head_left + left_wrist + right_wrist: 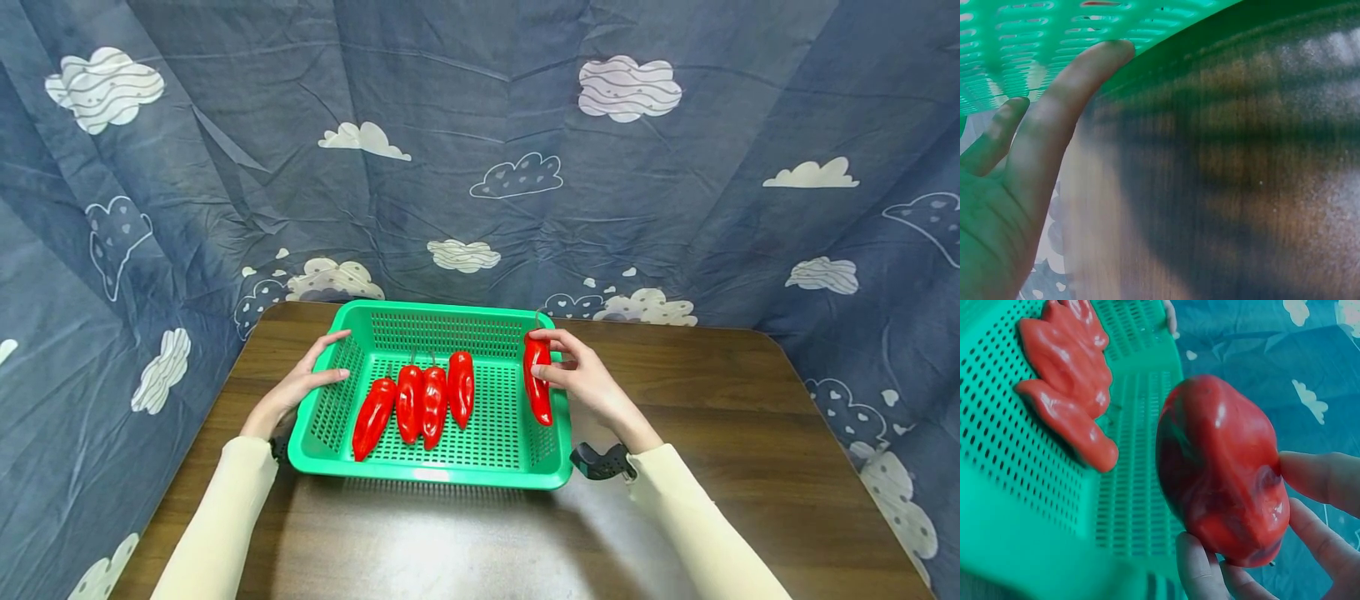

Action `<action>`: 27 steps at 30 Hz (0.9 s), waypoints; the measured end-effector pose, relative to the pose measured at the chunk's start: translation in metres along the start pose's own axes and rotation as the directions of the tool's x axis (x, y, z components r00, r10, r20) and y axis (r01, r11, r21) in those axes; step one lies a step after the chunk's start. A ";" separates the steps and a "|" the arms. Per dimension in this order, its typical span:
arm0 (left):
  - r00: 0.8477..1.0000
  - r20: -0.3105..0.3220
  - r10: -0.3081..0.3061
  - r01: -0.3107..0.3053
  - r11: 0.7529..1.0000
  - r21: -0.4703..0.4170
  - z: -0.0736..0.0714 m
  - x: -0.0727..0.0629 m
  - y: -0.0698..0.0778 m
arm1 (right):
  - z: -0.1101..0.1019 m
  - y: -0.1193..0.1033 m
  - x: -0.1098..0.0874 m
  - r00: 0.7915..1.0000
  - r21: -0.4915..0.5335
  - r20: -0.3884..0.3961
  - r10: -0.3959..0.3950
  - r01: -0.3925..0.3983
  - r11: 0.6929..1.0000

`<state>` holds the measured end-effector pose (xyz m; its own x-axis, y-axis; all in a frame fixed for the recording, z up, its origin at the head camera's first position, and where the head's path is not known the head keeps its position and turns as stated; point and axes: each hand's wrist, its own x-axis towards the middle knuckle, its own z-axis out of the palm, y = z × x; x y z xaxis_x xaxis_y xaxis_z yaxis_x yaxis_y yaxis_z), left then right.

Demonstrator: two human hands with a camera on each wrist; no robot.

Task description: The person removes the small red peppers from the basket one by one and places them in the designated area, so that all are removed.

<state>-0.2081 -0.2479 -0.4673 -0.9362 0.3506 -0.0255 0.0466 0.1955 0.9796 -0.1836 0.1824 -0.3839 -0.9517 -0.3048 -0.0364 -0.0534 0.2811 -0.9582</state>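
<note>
A green plastic basket (431, 475) with slotted walls sits on the table. Over its right side, my right hand (581, 375) holds a red pepper (537, 379) between thumb and fingers, stem end upward. In the right wrist view that pepper (1222, 469) looks large and glossy, with fingertips on both sides. At the left rim, my left hand (296, 387) grips the basket, thumb and a finger reaching over the edge. The left wrist view shows other fingers (1054, 119) against the slotted outside. Several red peppers (433, 404) lie in a row inside the basket.
The basket stands on a brown wooden table (675, 400), near its back edge. A blue cloth with white clouds (450, 100) hangs behind and at both sides. A black device (600, 461) is strapped at the right wrist, close to the basket's corner.
</note>
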 end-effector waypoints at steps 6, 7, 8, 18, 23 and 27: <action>1.000 -0.003 -0.005 0.005 1.000 0.011 0.000 -0.001 0.001 | -0.013 0.004 -0.005 1.000 0.008 -0.011 0.004 -0.004 1.000; 1.000 -0.004 -0.004 0.004 1.000 0.017 0.000 -0.001 0.001 | -0.015 0.005 -0.006 1.000 0.010 -0.016 0.006 -0.006 1.000; 1.000 -0.005 -0.004 0.004 1.000 0.019 0.000 -0.001 0.001 | -0.016 0.006 -0.007 1.000 0.014 -0.021 0.011 -0.010 1.000; 1.000 -0.001 -0.008 0.008 1.000 0.018 -0.001 -0.001 0.001 | -0.029 0.021 -0.014 0.998 0.003 -0.059 0.031 -0.030 1.000; 1.000 0.003 0.001 -0.001 1.000 0.024 -0.001 0.000 -0.001 | -0.038 0.027 -0.016 0.997 -0.006 -0.068 0.044 -0.045 0.999; 1.000 0.002 -0.009 0.009 1.000 0.009 0.000 0.000 0.001 | -0.045 0.036 -0.017 0.996 -0.035 -0.078 0.050 -0.053 0.998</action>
<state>-0.2084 -0.2479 -0.4664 -0.9359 0.3505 -0.0347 0.0412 0.2067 0.9775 -0.1826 0.2390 -0.4045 -0.9739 -0.2181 -0.0620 -0.0135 0.3288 -0.9443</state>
